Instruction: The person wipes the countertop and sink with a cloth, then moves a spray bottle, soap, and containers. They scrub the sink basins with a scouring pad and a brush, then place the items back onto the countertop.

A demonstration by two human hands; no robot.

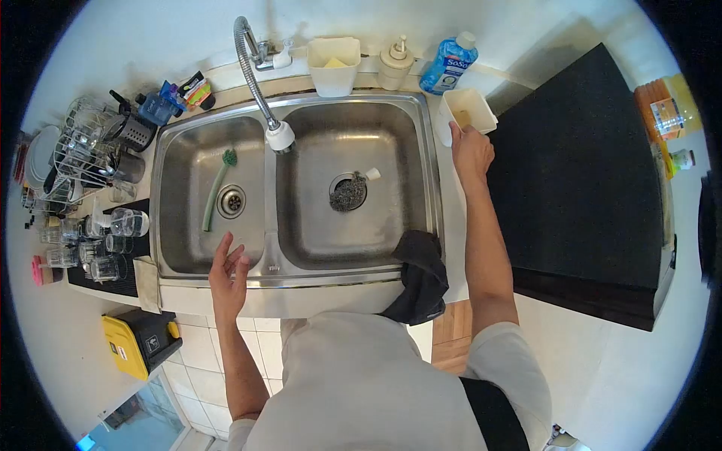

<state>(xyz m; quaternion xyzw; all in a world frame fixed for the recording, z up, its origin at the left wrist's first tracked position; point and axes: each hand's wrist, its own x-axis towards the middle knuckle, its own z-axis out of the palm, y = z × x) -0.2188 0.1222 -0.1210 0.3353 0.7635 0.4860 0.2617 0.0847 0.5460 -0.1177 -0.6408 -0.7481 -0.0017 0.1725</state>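
"Two hands over the sink area; where is the right one?"

"The right hand (472, 154) is at the near rim of the white tub (447, 124), beside the sink (271, 173). The blue bottle (450, 66) stands just behind that tub."

"Is it gripping the rim?"

"Its fingers are bunched narrowly there, but I can't tell whether they close on it."

"And the left hand (228, 279)?"

"Above the sink's front edge, fingers spread and palm open. The green brush (216, 193) lies near it, in the left basin beside the drain (231, 201)."

"What's in the right basin?"

"A grey scrubber (347, 195), over that basin's drain. A black cloth (421, 274) drapes over the front right corner."
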